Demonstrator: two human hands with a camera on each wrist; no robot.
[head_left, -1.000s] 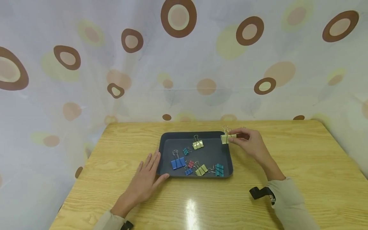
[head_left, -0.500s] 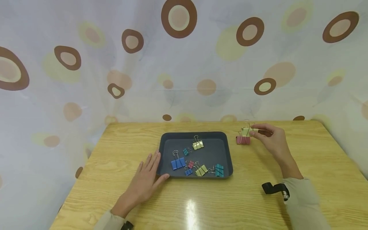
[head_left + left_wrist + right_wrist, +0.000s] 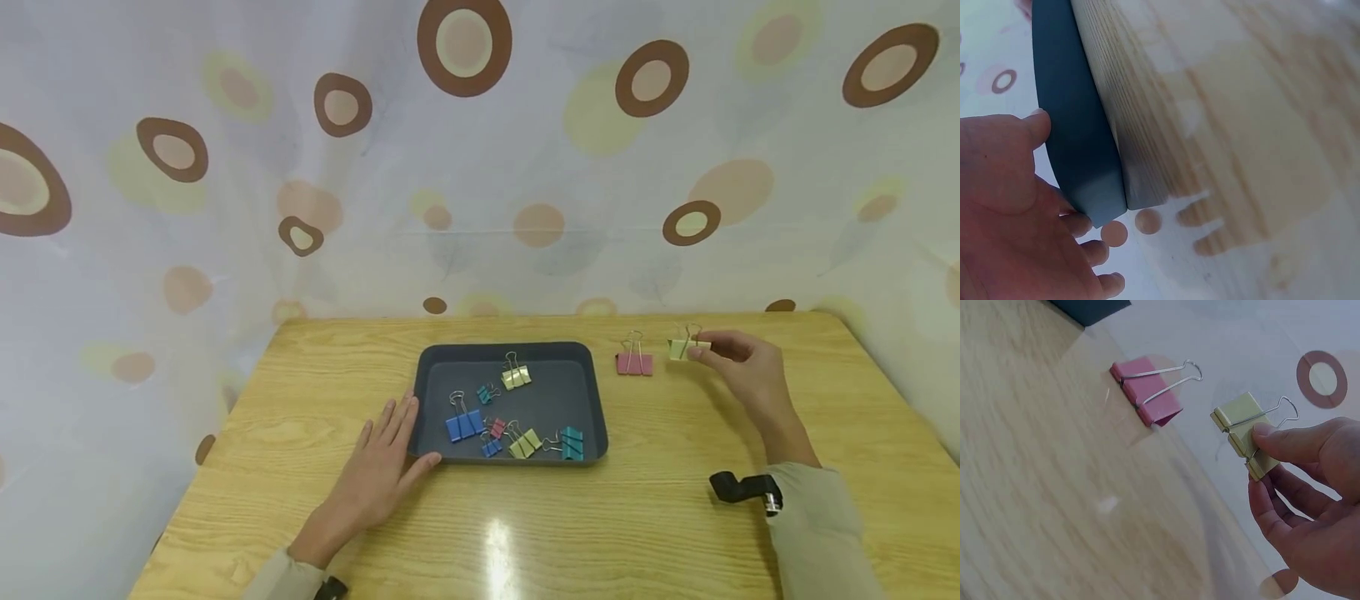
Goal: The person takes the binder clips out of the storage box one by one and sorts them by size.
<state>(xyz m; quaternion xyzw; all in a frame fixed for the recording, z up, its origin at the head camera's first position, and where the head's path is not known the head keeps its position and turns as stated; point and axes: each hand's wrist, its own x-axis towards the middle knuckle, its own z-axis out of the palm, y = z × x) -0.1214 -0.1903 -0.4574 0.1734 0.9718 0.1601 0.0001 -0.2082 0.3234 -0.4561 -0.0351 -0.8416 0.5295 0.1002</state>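
Between thumb and fingers my right hand (image 3: 746, 371) pinches a large yellow binder clip (image 3: 1244, 428), its wire handles pointing away from the table. Just left of it a large pink binder clip (image 3: 634, 363) stands on the table. My left hand (image 3: 375, 467) lies with straight fingers against the left side of the dark tray (image 3: 588, 392); in the left wrist view its fingertips touch the tray wall (image 3: 1075, 119). Inside the tray are a large blue clip (image 3: 466, 426), a teal clip (image 3: 572, 444), yellow clips (image 3: 516, 378) and several small ones, including a small red clip (image 3: 497, 428).
A light wooden table (image 3: 420, 525) carries everything. Its back edge meets a pale curtain (image 3: 480, 167) patterned with brown and yellow circles. A black wrist strap piece (image 3: 742, 487) juts out from the right sleeve.
My right hand has carried the yellow binder clip from over the tray's right edge rightward, past the pink clip, which has come into view. The left hand and tray stay put.
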